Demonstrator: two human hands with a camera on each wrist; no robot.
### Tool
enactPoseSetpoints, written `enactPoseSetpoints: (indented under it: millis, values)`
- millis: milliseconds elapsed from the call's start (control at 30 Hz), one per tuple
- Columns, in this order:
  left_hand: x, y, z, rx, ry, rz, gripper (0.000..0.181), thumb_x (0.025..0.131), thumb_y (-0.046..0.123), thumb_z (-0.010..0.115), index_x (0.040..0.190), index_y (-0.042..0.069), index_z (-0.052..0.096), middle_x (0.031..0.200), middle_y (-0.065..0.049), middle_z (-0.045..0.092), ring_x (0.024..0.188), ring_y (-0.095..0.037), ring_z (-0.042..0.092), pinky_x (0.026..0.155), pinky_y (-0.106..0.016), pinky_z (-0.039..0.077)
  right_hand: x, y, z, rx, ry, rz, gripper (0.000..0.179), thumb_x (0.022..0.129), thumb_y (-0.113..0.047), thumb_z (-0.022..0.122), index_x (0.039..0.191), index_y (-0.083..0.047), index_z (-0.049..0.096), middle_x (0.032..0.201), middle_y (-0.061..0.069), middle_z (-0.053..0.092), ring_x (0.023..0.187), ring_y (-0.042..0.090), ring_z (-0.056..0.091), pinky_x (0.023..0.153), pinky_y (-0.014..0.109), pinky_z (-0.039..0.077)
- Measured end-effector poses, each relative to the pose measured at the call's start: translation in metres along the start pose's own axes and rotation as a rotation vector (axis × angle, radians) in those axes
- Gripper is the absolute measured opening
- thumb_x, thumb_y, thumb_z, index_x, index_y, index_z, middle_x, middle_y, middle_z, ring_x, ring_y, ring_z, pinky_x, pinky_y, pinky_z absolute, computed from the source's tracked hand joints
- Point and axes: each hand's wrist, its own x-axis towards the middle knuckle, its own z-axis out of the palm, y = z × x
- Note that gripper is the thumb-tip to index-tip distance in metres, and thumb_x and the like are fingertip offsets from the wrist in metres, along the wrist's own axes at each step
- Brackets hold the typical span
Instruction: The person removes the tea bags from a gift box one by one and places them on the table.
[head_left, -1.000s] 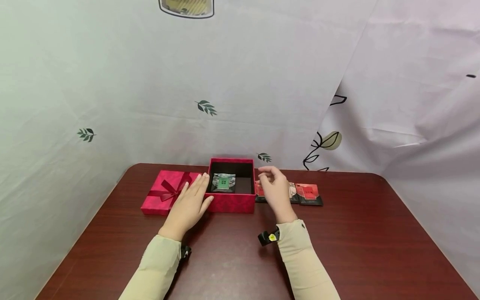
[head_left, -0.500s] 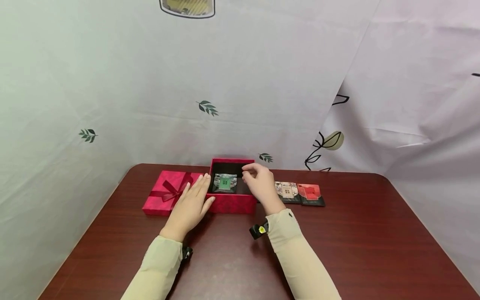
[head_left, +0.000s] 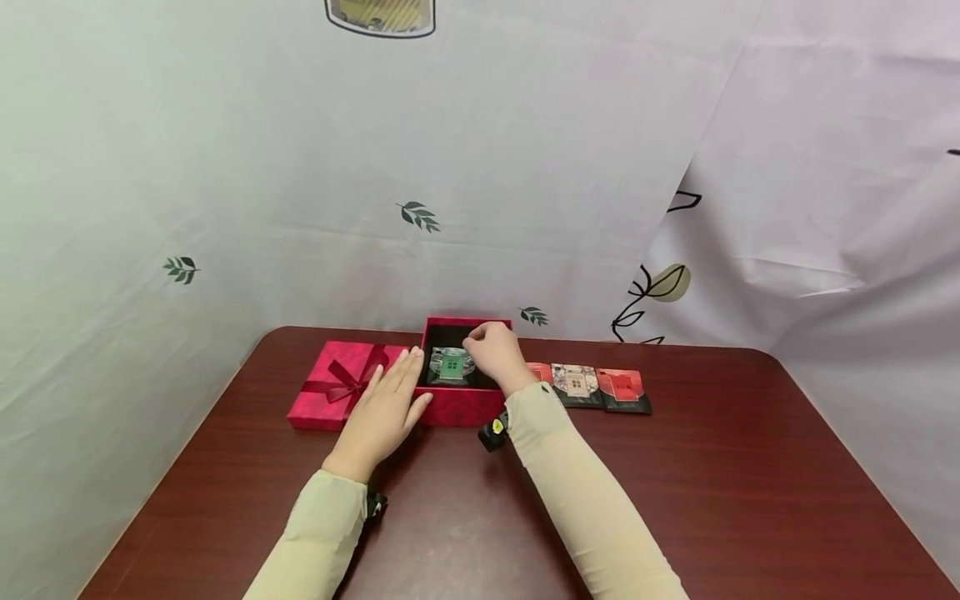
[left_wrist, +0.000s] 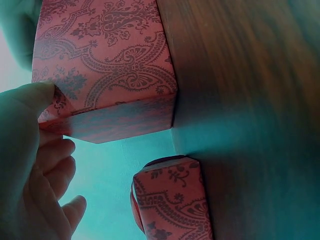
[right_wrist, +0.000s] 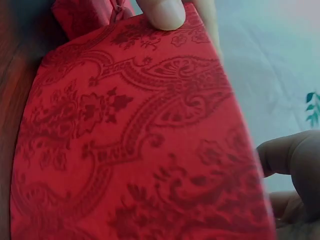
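Observation:
My left hand point(head_left: 378, 412) lies with long, straight fingers against the left side of the red box point(head_left: 461, 407). Its thumb point(left_wrist: 37, 95) rests on the patterned front wall near the corner. Inside the open box, dark-lined, stands a square green-and-black packet point(head_left: 452, 365). My right hand point(head_left: 495, 354) reaches over the box's right wall, fingers bent, fingertips right at the packet's upper right corner. I cannot tell whether they grip it. In the right wrist view its curled fingers point(right_wrist: 277, 157) show beyond the box edge, tips hidden.
Left of the box lies the red lid point(head_left: 322, 406) with a dark red ribbon bow. On the right are a white patterned packet point(head_left: 576, 383), a red packet point(head_left: 624, 387) and another red one point(head_left: 541, 372) partly covered by my arm. A pale printed cloth point(head_left: 480, 167) hangs behind the table.
My right hand has moved left from above the packets on the table into the box, toward the green packet. The packets on the table show more fully. My left hand stays in place.

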Motion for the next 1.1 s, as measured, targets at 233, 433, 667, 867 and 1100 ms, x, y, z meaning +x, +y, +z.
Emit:
enactPoseSetpoints:
  millis: [233,433,667,867,1100]
  values:
    - [0.0,0.001,-0.001,0.0,-0.001,-0.001,0.071,0.1,0.033,0.064,0.156,0.0,0.035,0.161,-0.017,0.035,0.15,-0.033,0.03,0.121,-0.057,0.023,0.009,0.003,0.012,0.008,-0.014,0.086,0.036,0.101,-0.022,0.058,0.126,0.001,0.068,0.128,0.017,0.067,0.116,0.033,0.064,0.099,0.048,0.052]
    - [0.001,0.0,-0.002,0.006,0.005,0.006,0.07,0.1,0.032,0.064,0.156,0.0,0.036,0.161,-0.017,0.036,0.15,-0.034,0.03,0.12,-0.057,0.024,0.012,0.006,0.017,0.001,-0.001,0.13,0.041,0.101,-0.024,0.058,0.129,0.005,0.064,0.13,0.02,0.064,0.115,0.034,0.063,0.099,0.048,0.052]
    - [0.001,0.0,-0.001,0.012,-0.009,-0.004,0.071,0.1,0.033,0.063,0.156,0.0,0.035,0.161,-0.017,0.035,0.15,-0.034,0.03,0.121,-0.057,0.023,0.014,0.008,0.02,-0.026,0.0,0.149,0.03,0.1,-0.025,0.059,0.106,0.001,0.072,0.101,0.015,0.069,0.084,0.025,0.061,0.081,0.043,0.053]
    - [0.001,0.001,-0.002,0.013,-0.003,-0.006,0.072,0.1,0.033,0.064,0.156,0.001,0.035,0.161,-0.016,0.035,0.151,-0.033,0.029,0.121,-0.056,0.023,0.014,0.009,0.02,-0.019,0.006,0.16,0.03,0.1,-0.026,0.059,0.089,-0.002,0.073,0.082,0.01,0.066,0.076,0.023,0.059,0.073,0.039,0.051]
    - [0.001,0.001,0.0,0.019,-0.017,-0.013,0.072,0.1,0.034,0.063,0.157,0.001,0.034,0.162,-0.016,0.034,0.151,-0.033,0.029,0.121,-0.056,0.023,0.012,0.01,0.021,-0.004,0.009,0.166,0.032,0.101,-0.026,0.059,0.092,0.0,0.075,0.086,0.012,0.069,0.074,0.023,0.062,0.076,0.041,0.055]
